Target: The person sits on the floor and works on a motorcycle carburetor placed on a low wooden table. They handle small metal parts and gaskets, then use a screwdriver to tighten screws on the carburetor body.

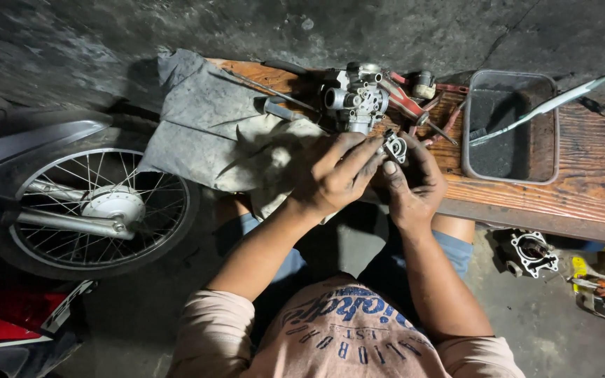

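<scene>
Both hands meet over the near edge of the counter (596,189), just short of the carburettor (357,98) that stands upright farther in. The right hand (414,185) pinches a small metal part (395,147) between thumb and fingertips; the left hand (337,175) lies across it with its fingers (358,150) curled narrow against the same part, so the two share the hold.

The part sits right above the counter's near edge, with the person's lap and the dark floor below. The hands look grimy and probably slick, so a slip is likely to send the part off the edge rather than onto the wood. On that floor, near the wheel (92,210), a small piece would be hard to find.

Loose tools, among them red-handled pliers (404,98), crowd the wood beside the carburettor. An elbow or wrist swinging out could knock them, or tip the carburettor against the tray (465,133). The rag (211,126) hangs over the counter's left end and could drag tools down if tugged.
</scene>
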